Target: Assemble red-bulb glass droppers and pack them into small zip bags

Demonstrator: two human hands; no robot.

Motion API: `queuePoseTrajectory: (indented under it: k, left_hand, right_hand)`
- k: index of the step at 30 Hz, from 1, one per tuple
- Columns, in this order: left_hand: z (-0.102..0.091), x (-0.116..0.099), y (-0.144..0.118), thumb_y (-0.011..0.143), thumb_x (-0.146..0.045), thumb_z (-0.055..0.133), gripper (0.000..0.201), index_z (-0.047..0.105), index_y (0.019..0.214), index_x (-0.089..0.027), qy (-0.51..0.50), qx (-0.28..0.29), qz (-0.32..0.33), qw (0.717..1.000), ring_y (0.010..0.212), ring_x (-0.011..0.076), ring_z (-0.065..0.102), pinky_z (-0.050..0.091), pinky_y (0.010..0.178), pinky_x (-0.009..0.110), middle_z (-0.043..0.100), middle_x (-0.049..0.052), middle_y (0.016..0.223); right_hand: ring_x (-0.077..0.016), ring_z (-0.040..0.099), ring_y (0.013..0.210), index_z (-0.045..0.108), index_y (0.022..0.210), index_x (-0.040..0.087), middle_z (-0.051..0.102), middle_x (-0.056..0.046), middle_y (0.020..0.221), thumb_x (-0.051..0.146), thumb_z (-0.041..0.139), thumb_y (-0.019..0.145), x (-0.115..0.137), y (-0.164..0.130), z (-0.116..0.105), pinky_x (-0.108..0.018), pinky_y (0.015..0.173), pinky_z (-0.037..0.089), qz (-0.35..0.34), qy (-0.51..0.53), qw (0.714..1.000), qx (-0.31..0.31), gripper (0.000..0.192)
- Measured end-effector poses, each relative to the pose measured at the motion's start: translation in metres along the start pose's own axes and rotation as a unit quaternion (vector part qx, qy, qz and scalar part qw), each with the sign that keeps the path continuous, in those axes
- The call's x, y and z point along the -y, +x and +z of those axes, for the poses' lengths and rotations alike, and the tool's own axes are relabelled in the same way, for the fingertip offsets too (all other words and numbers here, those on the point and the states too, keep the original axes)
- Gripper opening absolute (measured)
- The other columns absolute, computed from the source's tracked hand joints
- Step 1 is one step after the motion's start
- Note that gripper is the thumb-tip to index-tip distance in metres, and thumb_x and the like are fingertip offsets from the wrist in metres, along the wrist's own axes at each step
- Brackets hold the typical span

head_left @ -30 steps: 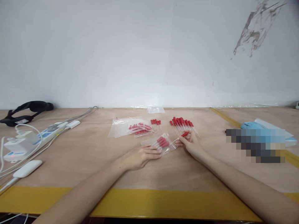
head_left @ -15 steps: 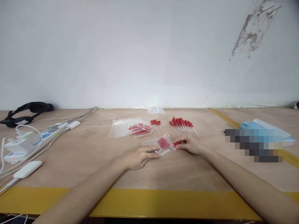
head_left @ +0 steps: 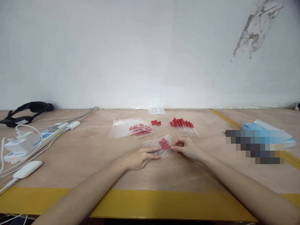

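Observation:
A clear zip bag point(head_left: 166, 152) with several red-bulb droppers point(head_left: 165, 143) inside lies on the table before me. My left hand point(head_left: 142, 157) rests on its left part, thumb and index finger stretched over the plastic and holding it down. At the bag's right end, by the mouth, my right hand point(head_left: 186, 148) has thumb and fingers closed on the edge. Whether a dropper bulb is also between those fingertips is hidden. Just behind are a small group of loose droppers point(head_left: 156, 122) and a larger pile of droppers point(head_left: 184, 126), bulbs pointing away from me.
Flat plastic bags point(head_left: 120, 128) lie back left, with filled bags of droppers point(head_left: 142, 129) overlapping them. Another bag point(head_left: 156, 111) is by the wall. A power strip point(head_left: 44, 137) with cables and a black strap-like object point(head_left: 28, 114) occupy the left; a blue packet point(head_left: 253, 126) is right.
My right hand has shifted slightly left to the bag's mouth; the red bulb that showed at its fingertips is no longer visible there. My left hand has stayed put.

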State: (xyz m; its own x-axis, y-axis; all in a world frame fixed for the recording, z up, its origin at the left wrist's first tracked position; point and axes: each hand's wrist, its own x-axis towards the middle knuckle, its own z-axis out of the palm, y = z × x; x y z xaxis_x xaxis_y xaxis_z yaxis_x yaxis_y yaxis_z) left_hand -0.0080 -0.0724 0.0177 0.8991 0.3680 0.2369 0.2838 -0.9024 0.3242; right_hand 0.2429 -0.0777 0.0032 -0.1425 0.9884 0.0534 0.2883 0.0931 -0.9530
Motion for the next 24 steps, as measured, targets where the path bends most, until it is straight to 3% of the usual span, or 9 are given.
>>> queuePoseTrajectory:
  k: [6,12,17,21,24]
  left_hand:
    - [0.002,0.006,-0.003,0.089,-0.015,0.035,0.037,0.05,0.121,-0.028,0.01,-0.028,0.004,1.0,0.125,0.0172,0.034,0.03,0.103,0.036,0.037,0.001,0.136]
    - [0.003,0.006,-0.003,0.089,-0.016,0.035,0.038,0.047,0.124,-0.026,0.002,-0.048,0.006,0.999,0.123,0.0172,0.038,0.033,0.101,0.036,0.042,0.003,0.133]
    - [0.003,0.007,-0.003,0.089,-0.014,0.033,0.04,0.045,0.125,-0.025,-0.007,-0.024,0.005,1.0,0.124,0.0154,0.036,0.033,0.102,0.034,0.045,0.002,0.13]
    - [0.002,0.008,-0.001,0.089,-0.014,0.032,0.04,0.047,0.124,-0.027,-0.019,-0.009,0.008,1.0,0.125,0.016,0.033,0.031,0.103,0.036,0.044,0.001,0.132]
    - [0.0,0.006,0.0,0.089,-0.012,0.031,0.041,0.046,0.124,-0.028,-0.026,0.003,0.018,0.999,0.126,0.0164,0.032,0.029,0.104,0.037,0.042,0.001,0.132]
  right_hand:
    - [-0.0059,0.043,0.044,0.051,0.062,0.016,0.052,0.005,0.05,0.044,0.072,0.051,0.0,-0.002,-0.002,-0.02,0.044,0.032,0.044,0.057,0.997,-0.021,0.036]
    - [-0.007,0.049,0.048,0.048,0.072,0.017,0.054,0.005,0.054,0.038,0.071,0.055,-0.002,-0.004,-0.006,-0.021,0.05,0.04,0.046,0.117,0.991,0.054,0.035]
    - [-0.0066,0.05,0.045,0.046,0.091,0.018,0.058,0.002,0.071,0.026,0.072,0.054,0.002,-0.003,-0.006,-0.018,0.038,0.035,0.06,0.046,0.996,-0.054,0.047]
    - [-0.0062,0.042,0.035,0.047,0.098,0.015,0.052,0.006,0.053,0.031,0.068,0.061,0.002,0.005,-0.005,-0.017,0.03,0.023,0.108,0.034,0.992,-0.054,0.046]
    - [-0.0047,0.038,0.034,0.056,0.086,0.014,0.051,0.006,0.048,0.034,0.068,0.061,-0.002,0.009,-0.004,-0.017,0.031,0.022,0.105,0.048,0.993,-0.007,0.034]
